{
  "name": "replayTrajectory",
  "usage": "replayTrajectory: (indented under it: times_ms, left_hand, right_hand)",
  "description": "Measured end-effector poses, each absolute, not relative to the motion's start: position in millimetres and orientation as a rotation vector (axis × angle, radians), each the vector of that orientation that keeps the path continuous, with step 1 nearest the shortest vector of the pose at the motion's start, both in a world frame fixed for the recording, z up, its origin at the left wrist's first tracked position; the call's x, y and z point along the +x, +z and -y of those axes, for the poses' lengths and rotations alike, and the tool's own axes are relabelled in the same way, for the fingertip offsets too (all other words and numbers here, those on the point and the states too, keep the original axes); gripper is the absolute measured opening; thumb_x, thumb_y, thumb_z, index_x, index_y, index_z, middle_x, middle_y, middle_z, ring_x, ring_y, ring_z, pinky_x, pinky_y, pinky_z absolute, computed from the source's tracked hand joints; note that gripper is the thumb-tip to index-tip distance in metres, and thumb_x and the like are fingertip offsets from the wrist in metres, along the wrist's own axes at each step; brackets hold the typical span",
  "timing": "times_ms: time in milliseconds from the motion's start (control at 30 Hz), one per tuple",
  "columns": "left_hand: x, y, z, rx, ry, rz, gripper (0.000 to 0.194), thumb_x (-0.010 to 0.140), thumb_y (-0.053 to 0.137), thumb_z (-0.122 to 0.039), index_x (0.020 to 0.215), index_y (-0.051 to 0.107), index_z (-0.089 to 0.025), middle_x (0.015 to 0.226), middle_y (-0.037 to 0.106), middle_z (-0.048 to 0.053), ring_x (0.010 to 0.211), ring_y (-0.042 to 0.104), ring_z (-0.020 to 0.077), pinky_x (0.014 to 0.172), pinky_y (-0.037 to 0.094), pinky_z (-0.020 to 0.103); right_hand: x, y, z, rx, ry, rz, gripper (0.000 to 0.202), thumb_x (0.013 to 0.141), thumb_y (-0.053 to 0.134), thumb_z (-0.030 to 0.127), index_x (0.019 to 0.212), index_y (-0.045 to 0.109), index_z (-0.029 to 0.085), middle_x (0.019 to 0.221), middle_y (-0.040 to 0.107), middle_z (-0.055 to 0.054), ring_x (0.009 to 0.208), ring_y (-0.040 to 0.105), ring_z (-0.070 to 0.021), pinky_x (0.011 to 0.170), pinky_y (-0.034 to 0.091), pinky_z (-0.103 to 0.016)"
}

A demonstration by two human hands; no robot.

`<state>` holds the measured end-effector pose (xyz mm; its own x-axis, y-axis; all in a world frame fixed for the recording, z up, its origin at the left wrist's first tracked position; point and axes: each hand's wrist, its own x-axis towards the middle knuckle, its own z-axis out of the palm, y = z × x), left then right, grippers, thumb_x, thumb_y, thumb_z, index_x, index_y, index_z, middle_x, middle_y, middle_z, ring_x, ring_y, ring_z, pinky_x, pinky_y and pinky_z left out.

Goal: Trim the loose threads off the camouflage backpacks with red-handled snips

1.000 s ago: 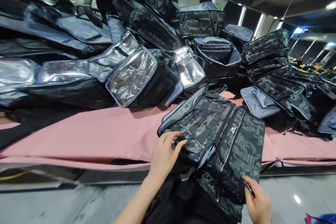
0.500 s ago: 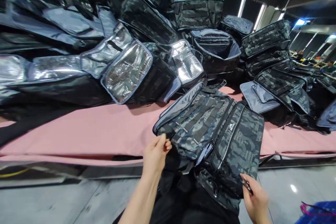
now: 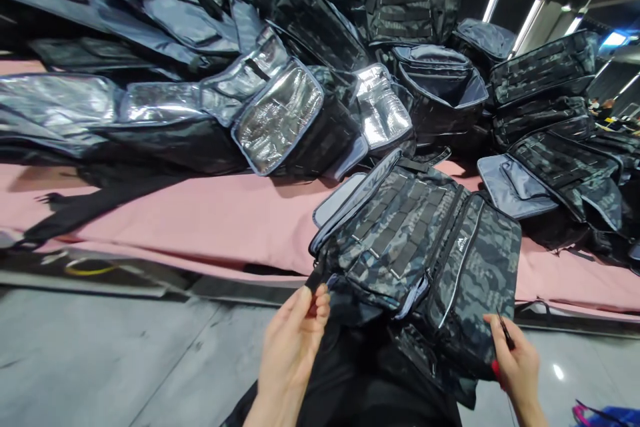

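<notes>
1. On my feed, the camouflage bag (image 3: 420, 240) lies across the near edge of the bench (image 3: 200, 220), its lower end hanging over; half a second ago it lay likewise.
2. I see the left hand (image 3: 295, 337) with thumb and fingers clamped on the end of a dark strap (image 3: 316, 276) at the bag's left side. In the earlier frame that hand sat higher, close against the bag's corner; now the strap stretches out from it, past the near edge.
3. The right hand (image 3: 517, 360) still has its fingers closed around a small dark tool (image 3: 506, 332), beside the bag's lower right side. I cannot tell whether its thumb presses the cloth. A red patch (image 3: 496, 368) has appeared by the palm.
4. A pale flap (image 3: 336, 203) now shows beyond the bag's upper left edge, over the bench's pink cover.
5. My view has swung, so the silver-lined bag (image 3: 280, 117) towards the bench's far side appears further right and higher.
</notes>
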<state>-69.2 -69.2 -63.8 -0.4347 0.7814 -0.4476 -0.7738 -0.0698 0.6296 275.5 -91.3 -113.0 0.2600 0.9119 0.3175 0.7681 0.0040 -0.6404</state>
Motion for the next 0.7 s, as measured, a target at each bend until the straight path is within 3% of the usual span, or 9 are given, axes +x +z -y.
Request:
replayTrajectory:
  times_ms: [200,333,467,700]
  left_hand:
    - [-56,-63,86,0.155,1.759,-0.973,0.035,0.048,0.085,-0.030,0.070,0.064,-0.013,0.069,0.060,0.002,0.060,0.052,0.0083,0.050,0.046,0.015]
    - [-55,-64,92,0.076,1.705,-0.875,0.033,0.048,0.085,-0.024,0.070,0.063,-0.013,0.070,0.058,0.001,0.061,0.049,0.0070,0.051,0.045,0.015]
    - [-61,-71,95,0.008,1.677,-0.822,0.032,0.048,0.084,-0.019,0.069,0.061,-0.013,0.071,0.057,0.001,0.061,0.049,0.0061,0.054,0.046,0.015]
    - [-65,-90,95,0.160,1.708,-1.015,0.036,0.053,0.081,-0.035,0.078,0.065,-0.014,0.079,0.063,0.003,0.073,0.057,0.0124,0.065,0.049,0.022]
  right_hand:
    - [190,-61,67,-1.461,0.733,1.669,0.034,0.086,0.049,0.042,0.082,0.072,0.018,0.082,0.072,-0.007,0.078,0.066,-0.0201,0.068,0.051,-0.025]
    - [121,-46,51,-1.241,1.024,1.810,0.026,0.086,0.050,0.036,0.088,0.069,0.018,0.078,0.068,-0.003,0.073,0.062,-0.0163,0.068,0.048,-0.025]
    - [80,-49,40,-1.172,1.065,1.902,0.027,0.084,0.052,0.032,0.106,0.059,0.019,0.080,0.064,0.000,0.071,0.058,-0.0135,0.070,0.045,-0.025]
    - [52,-54,27,-1.093,1.111,1.897,0.021,0.079,0.056,0.030,0.096,0.062,0.019,0.085,0.067,-0.001,0.077,0.060,-0.0143,0.072,0.045,-0.025]
